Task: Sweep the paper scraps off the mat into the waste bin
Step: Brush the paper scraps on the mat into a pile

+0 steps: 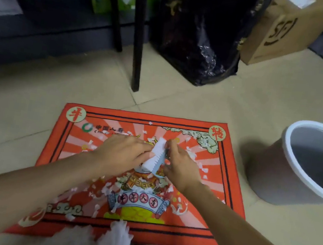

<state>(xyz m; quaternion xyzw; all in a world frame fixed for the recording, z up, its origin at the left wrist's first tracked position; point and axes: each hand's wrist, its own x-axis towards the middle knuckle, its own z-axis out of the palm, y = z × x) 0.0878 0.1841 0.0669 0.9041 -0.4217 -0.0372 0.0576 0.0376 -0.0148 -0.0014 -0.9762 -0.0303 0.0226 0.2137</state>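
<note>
Both hands meet over the mat (228, 187) centre. Left hand (122, 154) has its fingers curled onto the near edge of a white paper piece (156, 155), and right hand (181, 165) pinches its other side; what looks like a bluish sawtooth edge runs along the paper, too blurred to say what it is. Nothing else is held.

Paper scraps (102, 191) are spread over most of the mat, thickest from centre toward 7 o'clock, thinner toward 1 and 3 o'clock, and one or two are already on the floor (23, 101) off the mat at 9 o'clock.

Risks, judged from here:
- Scraps are light; a fast sweep or arm draught would likely scatter them onto the tiles.
- Forearms lie low across the 5 and 7 o'clock scraps and could drag them off the near edge.
- White fringed cloth (118, 239) at 6 o'clock touches the mat edge; scraps could catch in it.
- Waste bin (280, 178) stands at 3 o'clock, apart from the mat with bare floor between, so scraps pushed over the edge would drop short; it looks tilted and might tip if bumped.

Around: black furniture legs (141, 35) at 12 o'clock, dark plastic bag (199, 33) at 1, cardboard box (285, 29) at 2. None blocks the way to the bin.
</note>
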